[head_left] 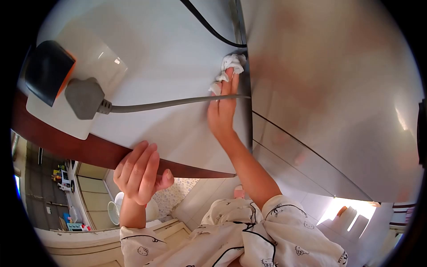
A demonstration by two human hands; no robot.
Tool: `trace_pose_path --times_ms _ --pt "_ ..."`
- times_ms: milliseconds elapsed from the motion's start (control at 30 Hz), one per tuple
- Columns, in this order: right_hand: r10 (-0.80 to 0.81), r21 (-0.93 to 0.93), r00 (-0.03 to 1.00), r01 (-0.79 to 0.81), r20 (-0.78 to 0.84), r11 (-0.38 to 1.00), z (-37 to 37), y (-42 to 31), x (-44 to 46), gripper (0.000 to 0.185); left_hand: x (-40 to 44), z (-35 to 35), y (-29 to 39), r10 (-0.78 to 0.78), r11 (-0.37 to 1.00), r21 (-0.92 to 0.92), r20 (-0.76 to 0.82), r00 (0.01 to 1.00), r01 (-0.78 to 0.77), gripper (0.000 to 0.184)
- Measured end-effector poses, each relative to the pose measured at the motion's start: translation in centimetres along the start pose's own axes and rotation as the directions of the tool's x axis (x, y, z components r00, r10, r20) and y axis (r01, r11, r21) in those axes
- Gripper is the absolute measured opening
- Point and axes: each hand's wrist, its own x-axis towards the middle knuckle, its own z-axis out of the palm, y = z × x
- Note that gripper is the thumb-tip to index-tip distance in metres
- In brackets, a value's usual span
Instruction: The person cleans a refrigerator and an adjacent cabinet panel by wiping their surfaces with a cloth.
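Note:
My right hand (223, 104) reaches up over the white surface (164, 66) and presses a crumpled white tissue (232, 64) near its fingertips, close to the edge of a large glossy panel (329, 89). A grey cable (169, 105) passes across this hand. Lower left, my left hand (141, 173) rests by the dark red edge (66, 140) of the surface, its fingers loosely curled with nothing visible in them.
A grey plug (84, 99) sits in a white socket block (58, 118) beside a black and orange device (50, 71). A black cable (209, 29) hangs above. Bowls (114, 212) and a counter show below left.

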Motion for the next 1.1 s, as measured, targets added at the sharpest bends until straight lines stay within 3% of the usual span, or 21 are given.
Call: trace_pose_path --times_ms 100,167,267,300,367,400,433,500,567,600,633,667,700,733,767,833,900,967,1000,1067,1100 --pt "-0.131 -0.254 0.977 0.171 0.167 0.952 0.8 -0.4 -5.5 0.041 -0.2 0.2 0.0 -0.014 1.000 -0.028 -0.016 1.000 0.014 0.025" --pt "-0.296 0.035 0.870 0.308 0.394 0.951 -0.3 -1.8 -8.8 0.035 -0.3 0.1 0.0 -0.018 0.999 -0.033 -0.019 1.000 0.017 0.024" --pt "-0.254 0.039 0.873 0.262 0.416 0.964 -0.6 1.0 -9.1 0.029 -0.3 0.2 -0.2 -0.016 0.999 -0.037 0.002 1.000 0.016 0.023" --pt "-0.368 -0.083 0.862 0.419 0.348 0.904 -0.7 2.4 -8.3 0.033 -0.2 0.0 -0.2 -0.015 0.999 -0.035 0.014 1.000 0.015 0.023" --pt "0.023 -0.130 0.988 -0.004 0.151 0.992 -1.7 4.1 -7.3 0.048 -0.3 0.3 -0.2 -0.018 1.000 -0.017 0.001 1.000 0.018 0.022" --pt "-0.046 -0.385 0.993 0.084 0.107 0.919 -3.0 6.0 -7.2 0.051 -0.5 0.4 -0.2 -0.017 1.000 -0.012 -0.013 1.000 0.017 0.022" --pt "0.086 -0.254 0.996 -0.086 -0.015 0.963 -3.6 7.6 -6.8 0.049 -0.5 0.4 -0.1 -0.015 1.000 -0.015 -0.026 1.000 0.015 0.022" --pt "0.502 -0.086 0.859 -0.510 -0.097 0.856 -4.0 8.4 -6.5 0.030 -0.4 0.3 -0.1 -0.040 0.999 -0.012 -0.020 0.999 0.039 0.020" --pt "0.629 -0.306 0.765 -0.637 -0.137 0.707 -5.0 9.9 -7.0 0.021 -0.4 0.2 -0.2 -0.065 0.997 -0.041 -0.034 0.997 0.064 0.020" --pt "0.362 -0.359 0.903 -0.425 -0.232 0.831 -3.5 10.5 -8.4 0.017 -0.3 0.0 -0.1 -0.061 0.997 -0.040 -0.028 0.998 0.060 0.021" --pt "0.148 -0.357 0.968 -0.213 -0.201 0.910 -1.9 7.6 -8.9 0.018 -0.3 -0.1 -0.1 -0.064 0.997 -0.044 -0.033 0.997 0.062 0.021" --pt "0.297 -0.255 0.941 -0.330 -0.160 0.909 -0.4 4.7 -10.0 0.028 -0.4 0.0 0.0 -0.066 0.997 -0.044 -0.038 0.997 0.065 0.022" --pt "0.184 -0.264 0.980 -0.198 -0.077 0.944 0.9 1.4 -10.3 0.031 -0.5 0.0 0.0 -0.069 0.997 -0.046 -0.039 0.997 0.067 0.022" --pt "0.182 -0.105 0.981 -0.175 0.060 0.979 1.8 -2.1 -10.9 0.024 -0.3 0.1 0.0 -0.059 0.998 -0.040 -0.038 0.998 0.058 0.023" --pt "-0.088 0.093 0.981 0.072 0.173 0.993 2.6 -3.1 -10.4 0.029 -0.2 0.0 -0.1 -0.047 0.998 -0.050 -0.036 0.998 0.045 0.023" --pt "-0.256 -0.009 0.908 0.275 0.333 0.961 3.0 -5.9 -10.8 0.036 -0.1 0.0 -0.1 -0.025 0.998 -0.066 -0.036 0.999 0.023 0.024" --pt "-0.137 0.002 0.942 0.143 0.308 0.990 2.5 -1.9 -11.7 0.040 -0.2 0.1 -0.1 -0.006 0.997 -0.075 -0.026 1.000 0.004 0.026" --pt "0.028 -0.196 0.988 0.002 0.153 0.981 -0.2 2.6 -14.2 0.046 -0.3 -0.2 -0.2 0.015 0.997 -0.073 -0.008 1.000 -0.016 0.026" --pt "0.157 -0.261 0.988 -0.148 0.011 0.954 -1.6 5.7 -16.7 0.039 -0.4 -0.1 -0.1 -0.003 0.998 -0.067 -0.005 1.000 0.002 0.027" --pt "0.397 -0.273 0.876 -0.466 -0.273 0.841 -4.2 11.9 -21.7 0.027 -0.4 0.1 -0.1 -0.003 0.999 -0.043 -0.009 1.000 0.002 0.028" --pt "0.945 -0.086 0.263 -0.964 -0.195 0.250 -6.7 16.6 -24.6 0.018 -0.4 0.1 -0.1 -0.001 0.999 -0.036 -0.006 1.000 0.001 0.028"
